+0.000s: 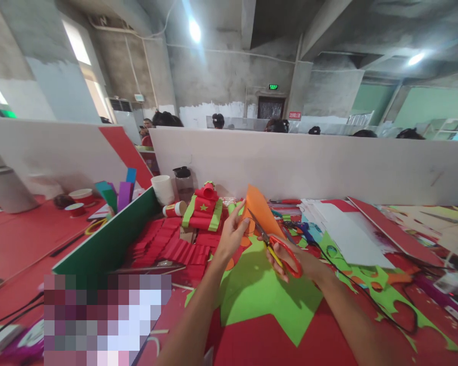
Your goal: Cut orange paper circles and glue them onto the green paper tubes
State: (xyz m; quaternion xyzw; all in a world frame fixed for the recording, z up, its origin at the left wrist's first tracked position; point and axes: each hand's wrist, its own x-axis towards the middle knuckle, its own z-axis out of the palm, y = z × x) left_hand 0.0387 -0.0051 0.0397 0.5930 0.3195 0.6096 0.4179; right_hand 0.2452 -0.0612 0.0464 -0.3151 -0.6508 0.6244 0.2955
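Note:
My left hand [234, 230] pinches the near edge of an orange sheet of paper [260, 203], which stands up at a slant. In my right hand [295, 259] is a pair of scissors [286, 254] with red and yellow handles. Its blades point up and left, reaching the orange sheet beside my left fingers. Round orange pieces [249, 226] show just below the left fingertips. Under both hands lies a large light-green paper star [267, 290] on a red surface.
Folded red paper strips [168, 249] and a red-green paper model [204, 208] are to the left, by a green board [110, 239]. A white cup [163, 189] stands behind. Right lie a blue glue gun [303, 230], white sheets [351, 234] and green scraps [400, 300]. A white partition [309, 162] runs across the back.

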